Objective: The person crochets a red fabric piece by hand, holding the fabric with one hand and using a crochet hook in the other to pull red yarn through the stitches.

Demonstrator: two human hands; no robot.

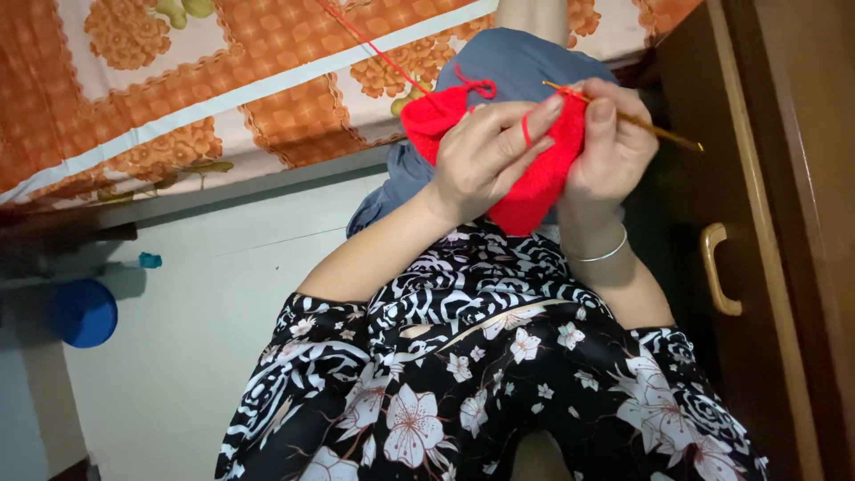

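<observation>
near: black floral dress (481,392). mid: left hand (485,156) grips red crochet piece (534,183), yarn looped over finger. right hand (610,147) pinches golden hook (641,120) at the top edge. sizeable patch done, still unfinished. far: yarn strand (370,44) over orange bedsheet (178,80).

to the right, passage is blocked by the dark wooden cabinet (775,267) and its curved handle (717,269), close beside the right hand (606,147). ahead, room is closed off by the orange patterned bedspread (205,98). open white floor (187,294) is left on the left, broken only by a blue round object (83,312).
</observation>
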